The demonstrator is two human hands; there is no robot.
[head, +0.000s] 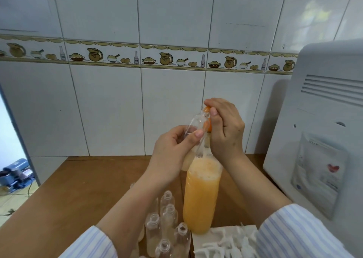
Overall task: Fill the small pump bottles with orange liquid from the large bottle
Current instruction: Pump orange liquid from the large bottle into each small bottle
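The large bottle (202, 198) of orange liquid stands upright on the wooden table (78, 189), its top hidden behind my hands. My left hand (174, 145) grips a small clear empty bottle (197, 122), raised and tilted above the large bottle. My right hand (225, 128) pinches a small orange piece (206, 108) at that small bottle's mouth; what the piece is cannot be told. Several empty small bottles (167, 216) without pumps stand in front, left of the large bottle.
White pump heads (222, 244) lie on a white sheet at the front right. A big white appliance (324, 120) fills the right side. A tiled wall rises right behind the table. The table's left edge drops to the floor.
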